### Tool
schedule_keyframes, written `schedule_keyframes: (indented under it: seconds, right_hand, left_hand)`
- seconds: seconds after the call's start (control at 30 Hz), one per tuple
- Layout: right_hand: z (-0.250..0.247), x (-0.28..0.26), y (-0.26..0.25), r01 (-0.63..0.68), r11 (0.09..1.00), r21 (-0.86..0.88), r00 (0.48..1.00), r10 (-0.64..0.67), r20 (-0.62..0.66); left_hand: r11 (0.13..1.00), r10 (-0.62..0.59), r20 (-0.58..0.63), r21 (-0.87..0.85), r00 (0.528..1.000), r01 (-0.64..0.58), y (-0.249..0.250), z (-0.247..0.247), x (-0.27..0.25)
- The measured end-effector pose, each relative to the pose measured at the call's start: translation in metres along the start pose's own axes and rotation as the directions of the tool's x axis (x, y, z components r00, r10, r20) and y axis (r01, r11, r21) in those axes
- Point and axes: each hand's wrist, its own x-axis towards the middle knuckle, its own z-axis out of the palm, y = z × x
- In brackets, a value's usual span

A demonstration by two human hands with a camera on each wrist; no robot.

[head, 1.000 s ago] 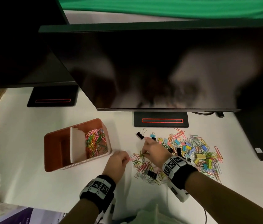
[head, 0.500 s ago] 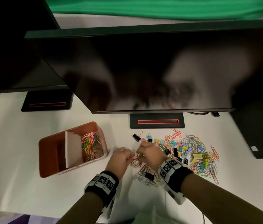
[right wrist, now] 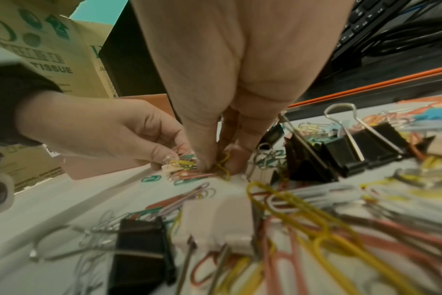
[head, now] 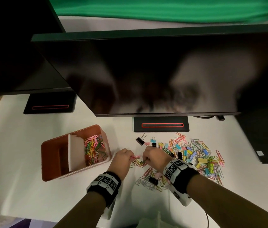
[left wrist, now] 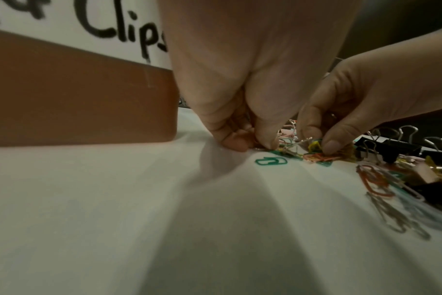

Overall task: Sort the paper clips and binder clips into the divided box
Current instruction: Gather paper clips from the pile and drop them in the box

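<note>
The brown divided box [head: 47, 162] stands left on the white table, with a white divider [head: 75, 150] and several coloured paper clips [head: 93, 148] in its right compartment. The left compartment looks bare. A mixed pile of paper clips and binder clips [head: 187, 153] lies to the right. At the pile's left edge my left hand [head: 132, 157] pinches pink paper clips [head: 136, 157]. My right hand [head: 144, 161] pinches a yellow clip [right wrist: 223, 169] in the same small tangle [left wrist: 313, 155]. The two hands nearly touch. A green paper clip [left wrist: 271, 160] lies loose beside them.
A large dark monitor [head: 162, 71] overhangs the back of the table, its stand [head: 161, 124] just behind the pile. Black binder clips [right wrist: 341, 151] sit right of my fingers, one more [head: 140, 140] behind them. A cardboard tissue carton [right wrist: 50, 59] stands at the left.
My left hand has moved right from near the box to meet the right hand at the tangle of paper clips. The right hand stays at the pile's left edge.
</note>
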Motion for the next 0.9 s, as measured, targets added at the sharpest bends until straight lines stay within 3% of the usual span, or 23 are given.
schedule_keyframes:
  seconds: [0.27,0.43,0.5,0.6,0.7,0.8,0.9]
  right_hand:
    - [-0.006,-0.010,0.001,0.009,1.000,0.012,1.000,-0.009,0.021]
    - [-0.024,-0.022,-0.004,0.051,0.998,0.036,0.995,-0.048,-0.084]
    - [-0.036,-0.025,-0.013,0.099,0.995,0.030,0.985,-0.094,-0.147]
    - [-0.056,-0.017,-0.044,0.215,0.976,0.044,0.939,-0.194,-0.283]
    - [-0.069,0.003,-0.086,0.330,0.942,0.057,0.886,-0.289,-0.364]
    - [-0.064,0.034,-0.136,0.351,0.933,0.084,0.884,-0.300,-0.357]
    - [-0.050,0.058,-0.167,0.298,0.952,0.073,0.919,-0.265,-0.293]
  left_hand:
    - [0.991,-0.062,-0.125,-0.125,0.990,0.046,0.009,-0.009,-0.009]
    - [0.983,0.036,-0.299,-0.163,0.954,-0.088,0.030,-0.051,-0.028]
    - [0.977,0.021,-0.360,-0.192,0.933,-0.096,0.028,-0.074,-0.038]
    - [0.967,-0.089,-0.404,-0.255,0.911,-0.019,0.009,-0.110,-0.054]
    - [0.964,-0.232,-0.430,-0.220,0.872,0.148,-0.018,-0.137,-0.060]
    - [0.916,-0.379,-0.365,-0.278,0.851,0.289,-0.047,-0.149,-0.059]
    - [0.902,-0.396,-0.317,-0.310,0.862,0.300,-0.057,-0.151,-0.062]
